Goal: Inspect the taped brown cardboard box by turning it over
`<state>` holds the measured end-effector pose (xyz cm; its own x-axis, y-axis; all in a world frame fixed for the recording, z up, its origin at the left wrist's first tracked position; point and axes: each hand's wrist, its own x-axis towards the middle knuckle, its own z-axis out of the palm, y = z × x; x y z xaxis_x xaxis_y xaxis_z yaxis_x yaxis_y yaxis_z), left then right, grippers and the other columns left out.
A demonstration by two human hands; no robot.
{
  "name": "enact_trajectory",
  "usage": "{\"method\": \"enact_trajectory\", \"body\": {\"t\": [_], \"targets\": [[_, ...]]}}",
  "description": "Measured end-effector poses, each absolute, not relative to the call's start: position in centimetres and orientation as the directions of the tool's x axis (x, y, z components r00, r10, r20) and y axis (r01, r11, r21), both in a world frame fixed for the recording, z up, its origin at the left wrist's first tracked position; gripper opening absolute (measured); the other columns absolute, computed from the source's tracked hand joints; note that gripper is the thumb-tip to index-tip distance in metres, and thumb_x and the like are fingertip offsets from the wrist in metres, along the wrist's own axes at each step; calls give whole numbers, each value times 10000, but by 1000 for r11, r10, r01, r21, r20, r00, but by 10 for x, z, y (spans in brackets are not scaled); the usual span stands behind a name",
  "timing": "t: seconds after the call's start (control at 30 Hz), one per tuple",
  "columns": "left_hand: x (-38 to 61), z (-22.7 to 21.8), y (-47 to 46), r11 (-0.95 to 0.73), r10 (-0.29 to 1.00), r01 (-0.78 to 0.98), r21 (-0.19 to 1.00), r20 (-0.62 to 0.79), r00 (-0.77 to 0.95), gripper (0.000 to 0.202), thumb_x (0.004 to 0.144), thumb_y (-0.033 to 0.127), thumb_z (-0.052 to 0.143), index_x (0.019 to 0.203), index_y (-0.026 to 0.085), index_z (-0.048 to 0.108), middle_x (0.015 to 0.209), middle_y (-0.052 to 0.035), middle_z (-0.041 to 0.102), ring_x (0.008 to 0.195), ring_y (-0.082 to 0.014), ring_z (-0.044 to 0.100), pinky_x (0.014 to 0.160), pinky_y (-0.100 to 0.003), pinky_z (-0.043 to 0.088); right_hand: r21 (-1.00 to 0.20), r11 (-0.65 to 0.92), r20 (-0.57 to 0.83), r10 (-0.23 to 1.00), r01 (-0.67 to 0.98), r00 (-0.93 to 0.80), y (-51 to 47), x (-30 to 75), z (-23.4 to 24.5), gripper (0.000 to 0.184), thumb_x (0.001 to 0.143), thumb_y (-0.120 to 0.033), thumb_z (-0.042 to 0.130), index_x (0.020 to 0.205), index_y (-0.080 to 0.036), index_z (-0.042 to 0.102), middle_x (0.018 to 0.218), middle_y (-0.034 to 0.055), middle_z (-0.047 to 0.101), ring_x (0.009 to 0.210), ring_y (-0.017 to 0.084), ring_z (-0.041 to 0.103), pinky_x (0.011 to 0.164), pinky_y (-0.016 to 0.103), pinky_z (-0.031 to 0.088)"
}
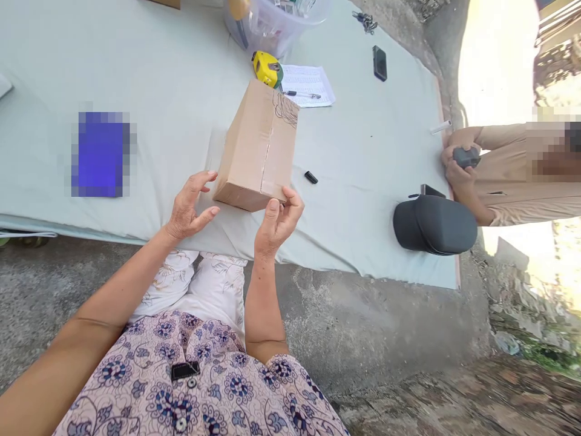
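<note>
One carton, left hand beside, right hand touching

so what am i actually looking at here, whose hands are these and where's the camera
This is one picture from a camera worn on a person's head, looking down at their lap and hands. Their left hand and right hand are on either side of a brown cardboard box, with the right hand touching its lower corner. On the pale green cloth sheet in front of them lie a yellow-and-green tape measure, a white printed paper sheet and a black phone. At the right, another person's hands hold a small dark grey object.
</note>
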<state>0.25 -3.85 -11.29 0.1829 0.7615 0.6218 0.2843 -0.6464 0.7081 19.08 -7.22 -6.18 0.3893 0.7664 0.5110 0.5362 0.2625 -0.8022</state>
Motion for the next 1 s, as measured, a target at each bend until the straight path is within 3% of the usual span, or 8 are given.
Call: {"method": "enact_trajectory", "body": {"t": [0.2, 0.37, 0.5, 0.6, 0.73, 0.83, 1.0], "targets": [[2, -110, -37, -709, 696, 285, 645, 703, 142, 625, 943, 565, 532, 1498, 304, 414, 1369, -134, 613, 1250, -267, 605, 844, -343, 607, -842, 229, 442, 811, 489, 382, -75, 170, -59, 501, 864, -591, 645, 1154, -268, 395, 1295, 124, 453, 1318, 270, 499, 952, 439, 547], [3, -112, -38, -702, 696, 287, 652, 714, 77, 604, 940, 566, 541, 1472, 294, 450, 1245, -110, 661, 1122, -246, 656, 793, -340, 607, -825, 176, 434, 805, 536, 404, -66, 169, -52, 557, 805, -614, 708, 1063, -265, 359, 1192, 101, 474, 1201, 251, 542, 964, 438, 514], [3, -110, -41, -634, 751, 336, 696, 658, 53, 625, 957, 596, 488, 1494, 286, 412, 1259, -118, 655, 1098, -234, 672, 810, -348, 610, -829, 185, 435, 806, 528, 401, -63, 172, -51, 544, 801, -604, 723, 1031, -269, 360, 1136, 78, 482, 1141, 229, 554, 901, 383, 509], [7, -97, -41, -591, 778, 374, 715, 628, 30, 690, 947, 633, 489, 1539, 313, 341, 1422, -142, 570, 1247, -271, 617, 911, -403, 599, -834, 201, 430, 821, 514, 376, -63, 176, -54, 529, 809, -590, 721, 1037, -271, 366, 1151, 81, 482, 1182, 232, 547, 873, 352, 512], [21, -76, -33, -637, 741, 399, 660, 667, 80, 738, 908, 696, 513, 1539, 353, 344, 1607, -121, 389, 1502, -362, 385, 1147, -562, 451, -835, 235, 433, 838, 498, 331, -63, 180, -58, 499, 817, -558, 723, 1051, -278, 383, 1167, 79, 479, 1215, 230, 541, 913, 364, 523], [27, -70, -26, -655, 733, 380, 653, 671, 109, 619, 935, 664, 493, 1477, 373, 427, 1634, -83, 351, 1529, -355, 354, 1218, -614, 351, -848, 265, 434, 844, 460, 314, -62, 183, -61, 431, 855, -524, 689, 1074, -280, 409, 1192, 87, 477, 1247, 227, 532, 909, 359, 536], [27, -72, -23, -650, 743, 359, 670, 660, 114, 529, 937, 664, 483, 1354, 342, 529, 1634, -75, 355, 1534, -341, 349, 1242, -633, 319, -861, 298, 422, 870, 412, 254, -66, 192, -64, 274, 943, -447, 575, 1127, -283, 457, 1258, 105, 487, 1278, 221, 541, 891, 353, 552]]}}
